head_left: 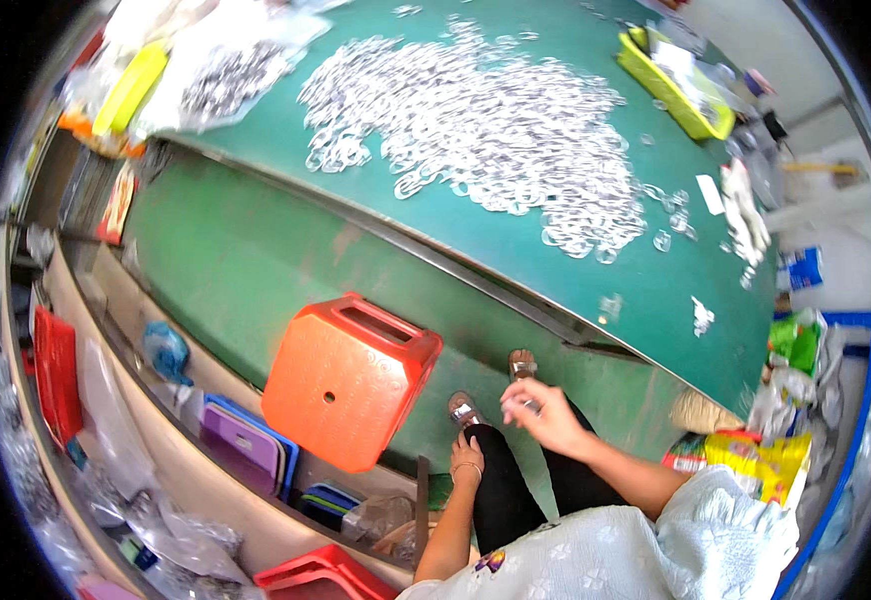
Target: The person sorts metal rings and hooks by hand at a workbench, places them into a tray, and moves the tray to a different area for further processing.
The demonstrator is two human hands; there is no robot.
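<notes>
My left hand (pixel 467 457) lies against my black-trousered left thigh, its fingers stretched out and holding nothing visible. Raised in front of my right leg, my right hand (pixel 548 420) has its fingers curled together. A small greyish spot shows at those fingers; whether it is a ring or a held piece I cannot tell. Closest to my hands stands an orange plastic stool (pixel 346 385), to the left of my feet. Beyond it, a wide heap of small clear, ring-like pieces (pixel 486 120) covers much of the green-topped table (pixel 376 205).
A yellow-green basket (pixel 676 85) holding mixed items sits at the table's far right, near white gloves (pixel 746 215). Plastic bags with grey pieces (pixel 231 85) lie at the far left. Wooden shelving (pixel 221 480) with trays runs along the left. Yellow packaging (pixel 761 465) is at my right.
</notes>
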